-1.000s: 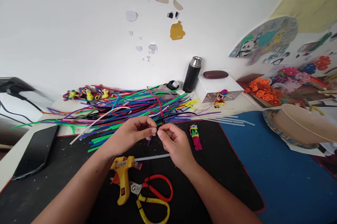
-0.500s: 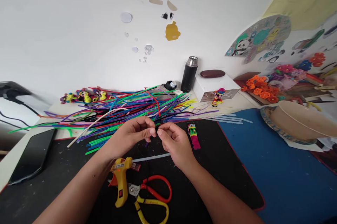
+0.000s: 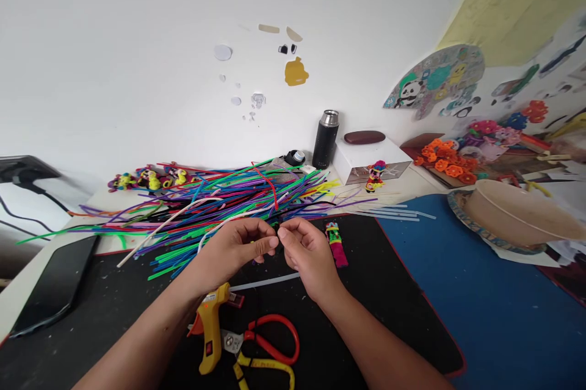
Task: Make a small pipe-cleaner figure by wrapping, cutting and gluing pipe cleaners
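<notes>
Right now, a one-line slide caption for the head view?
Both hands pinch a small piece above a black mat, beside glue gun and scissors.

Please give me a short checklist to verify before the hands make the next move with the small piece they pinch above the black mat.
1. Both hands meet on the piece: left hand and right hand pinch fingertip to fingertip. Ok.
2. Piece itself visible: almost hidden between the fingers. Cannot tell.
3. Glue gun apart from the hands, lying on the black mat. Ok.
4. Scissors within reach, beside the glue gun. Ok.
5. Pile of coloured stems behind the hands, not touching them. Ok.
</notes>
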A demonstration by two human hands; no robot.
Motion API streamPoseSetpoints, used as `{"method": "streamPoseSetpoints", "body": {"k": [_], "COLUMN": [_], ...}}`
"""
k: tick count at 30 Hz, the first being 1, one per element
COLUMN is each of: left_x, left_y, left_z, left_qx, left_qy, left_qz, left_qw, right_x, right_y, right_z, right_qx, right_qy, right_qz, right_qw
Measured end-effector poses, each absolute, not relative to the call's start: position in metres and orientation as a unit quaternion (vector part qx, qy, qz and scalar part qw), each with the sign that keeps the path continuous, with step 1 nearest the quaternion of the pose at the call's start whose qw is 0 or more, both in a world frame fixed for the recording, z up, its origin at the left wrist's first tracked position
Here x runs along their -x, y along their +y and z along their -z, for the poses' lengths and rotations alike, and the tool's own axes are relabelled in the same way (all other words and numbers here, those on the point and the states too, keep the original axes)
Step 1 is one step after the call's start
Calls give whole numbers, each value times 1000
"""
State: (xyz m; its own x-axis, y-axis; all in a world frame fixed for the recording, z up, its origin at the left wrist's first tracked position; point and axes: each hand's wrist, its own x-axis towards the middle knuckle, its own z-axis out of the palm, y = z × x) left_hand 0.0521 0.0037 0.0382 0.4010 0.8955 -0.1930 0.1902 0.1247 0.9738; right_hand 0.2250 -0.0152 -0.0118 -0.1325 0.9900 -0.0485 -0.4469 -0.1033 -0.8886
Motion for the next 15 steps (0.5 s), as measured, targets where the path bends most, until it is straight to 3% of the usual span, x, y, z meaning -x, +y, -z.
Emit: {"method": "streamPoseSetpoints", "body": {"k": [15], "left_x": [-54], "left_y": [3], "left_z": [-33], "left_qx": [-556], "left_qy": [465], "left_qz": [-331], "left_qw": [604], "right_x": [-223], "right_y": [-14], "right_z": [14], "right_qx": [364], "right_qy": [-356], "right_qz": [-645], "right_qw": [570]}}
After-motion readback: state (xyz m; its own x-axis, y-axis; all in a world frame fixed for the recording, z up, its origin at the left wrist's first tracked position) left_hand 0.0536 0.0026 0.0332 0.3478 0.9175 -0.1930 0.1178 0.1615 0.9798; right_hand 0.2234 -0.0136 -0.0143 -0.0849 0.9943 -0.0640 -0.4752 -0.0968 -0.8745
